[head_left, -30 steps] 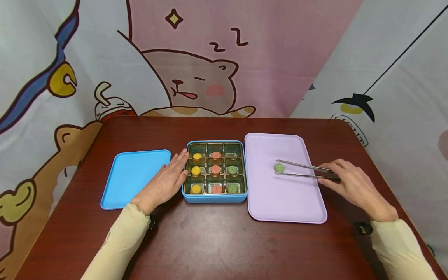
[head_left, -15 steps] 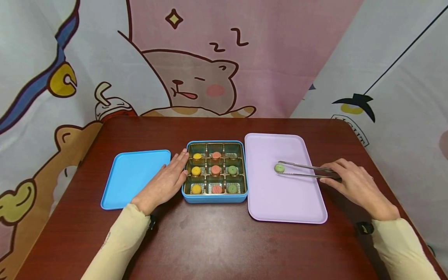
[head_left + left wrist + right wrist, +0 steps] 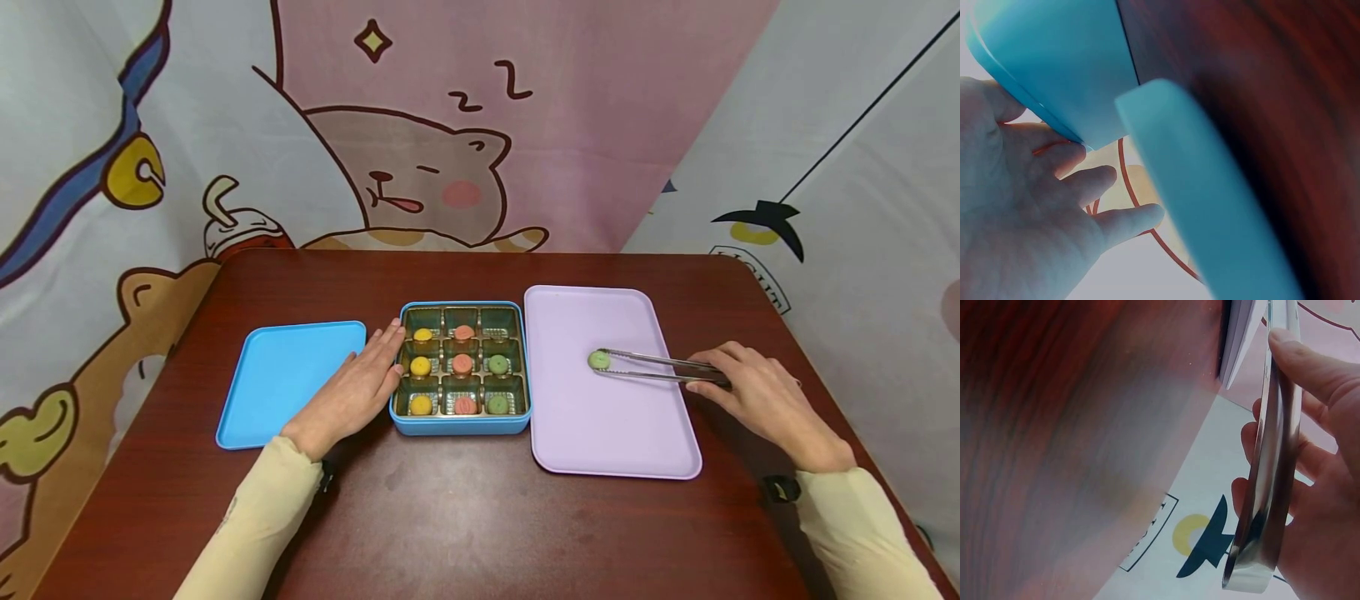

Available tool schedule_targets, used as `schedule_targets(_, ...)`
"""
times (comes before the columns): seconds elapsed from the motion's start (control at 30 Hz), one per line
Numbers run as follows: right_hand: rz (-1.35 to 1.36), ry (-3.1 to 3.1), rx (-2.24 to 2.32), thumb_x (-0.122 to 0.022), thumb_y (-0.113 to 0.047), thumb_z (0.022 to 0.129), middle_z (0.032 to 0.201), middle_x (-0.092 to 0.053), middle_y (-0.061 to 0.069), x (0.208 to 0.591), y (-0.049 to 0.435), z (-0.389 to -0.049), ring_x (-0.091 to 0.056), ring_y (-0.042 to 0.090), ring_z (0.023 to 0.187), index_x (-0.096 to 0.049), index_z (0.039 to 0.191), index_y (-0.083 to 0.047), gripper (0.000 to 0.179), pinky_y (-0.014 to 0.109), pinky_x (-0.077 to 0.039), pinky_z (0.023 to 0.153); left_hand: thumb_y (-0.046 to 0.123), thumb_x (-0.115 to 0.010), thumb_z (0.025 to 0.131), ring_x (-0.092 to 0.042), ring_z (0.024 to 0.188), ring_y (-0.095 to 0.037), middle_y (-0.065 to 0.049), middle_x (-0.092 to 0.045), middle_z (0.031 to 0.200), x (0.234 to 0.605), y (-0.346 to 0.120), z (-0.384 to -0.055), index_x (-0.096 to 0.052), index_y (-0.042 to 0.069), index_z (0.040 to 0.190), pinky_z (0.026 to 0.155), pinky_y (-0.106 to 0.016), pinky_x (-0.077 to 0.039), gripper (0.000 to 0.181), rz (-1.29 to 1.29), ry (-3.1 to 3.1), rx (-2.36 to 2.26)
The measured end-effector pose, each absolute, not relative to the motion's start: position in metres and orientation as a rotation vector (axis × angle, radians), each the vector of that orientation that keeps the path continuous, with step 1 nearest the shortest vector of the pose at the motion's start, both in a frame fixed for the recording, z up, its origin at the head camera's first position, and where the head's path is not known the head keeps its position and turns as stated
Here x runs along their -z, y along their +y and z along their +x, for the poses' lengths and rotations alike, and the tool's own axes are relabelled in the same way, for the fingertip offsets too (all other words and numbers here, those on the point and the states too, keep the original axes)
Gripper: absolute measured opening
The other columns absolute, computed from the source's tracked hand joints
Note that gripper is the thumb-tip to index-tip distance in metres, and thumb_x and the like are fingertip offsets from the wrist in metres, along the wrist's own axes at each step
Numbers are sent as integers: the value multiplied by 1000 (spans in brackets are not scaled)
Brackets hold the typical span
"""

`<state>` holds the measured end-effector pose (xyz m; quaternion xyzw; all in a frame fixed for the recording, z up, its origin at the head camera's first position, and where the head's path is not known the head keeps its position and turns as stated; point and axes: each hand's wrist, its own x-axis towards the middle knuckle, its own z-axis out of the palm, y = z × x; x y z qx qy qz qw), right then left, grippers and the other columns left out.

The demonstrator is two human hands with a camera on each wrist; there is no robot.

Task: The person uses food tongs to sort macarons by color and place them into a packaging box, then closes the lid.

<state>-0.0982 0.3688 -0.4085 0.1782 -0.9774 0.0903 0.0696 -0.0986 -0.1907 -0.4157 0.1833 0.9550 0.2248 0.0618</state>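
Observation:
My right hand (image 3: 757,404) grips metal tongs (image 3: 652,375) between thumb and fingers; the right wrist view shows the tongs (image 3: 1272,462) along the palm. Their tips stand on either side of a green macaron (image 3: 598,360) on the lilac tray (image 3: 607,442); contact appears close. My left hand (image 3: 352,387) rests with extended fingers against the left side of a blue box (image 3: 459,427). A gold divided insert (image 3: 497,321) inside it has yellow macarons (image 3: 421,366) in the left column, pink macarons (image 3: 462,364) in the middle, and two green macarons (image 3: 498,365) at right; its back-right compartment is bare.
A flat blue lid (image 3: 288,375) lies left of the box, partly behind my left forearm. The lilac tray stands close along the box's right side. Behind the brown table (image 3: 465,517) hangs a cartoon-printed cloth (image 3: 600,125).
The tongs' arms have drawn together around the green macaron, and their tips have shifted slightly right. My left hand and the box have stayed put.

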Motion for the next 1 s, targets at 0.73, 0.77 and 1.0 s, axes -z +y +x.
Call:
schedule_targets(0.73, 562, -2906, -306, -88, -26, 83, 108, -66, 17, 405, 363, -97, -62, 37, 93, -72, 118, -8, 42, 70, -47, 84, 32, -39, 114, -15, 157, -36, -6, -9, 173, 414, -190, -98, -17, 8, 167, 119, -68, -21, 62, 545, 2890, -668)
schedule_targets(0.77, 564, -2901, -310, -88, -25, 83, 108, -66, 16, 404, 362, -96, -62, 36, 93, -72, 117, -8, 42, 70, -47, 84, 32, -39, 114, -15, 157, -36, -6, -9, 173, 414, -190, -98, -17, 8, 167, 119, -68, -21, 62, 544, 2890, -668)
schedule_targets(1.0, 602, -2868, -329, -89, -23, 82, 107, -67, 14, 397, 350, -95, -63, 34, 94, -73, 117, -8, 41, 66, -49, 84, 33, -39, 113, -16, 157, -37, -7, -9, 173, 414, -190, -97, -18, 8, 167, 119, -68, -22, 62, 547, 2886, -669)
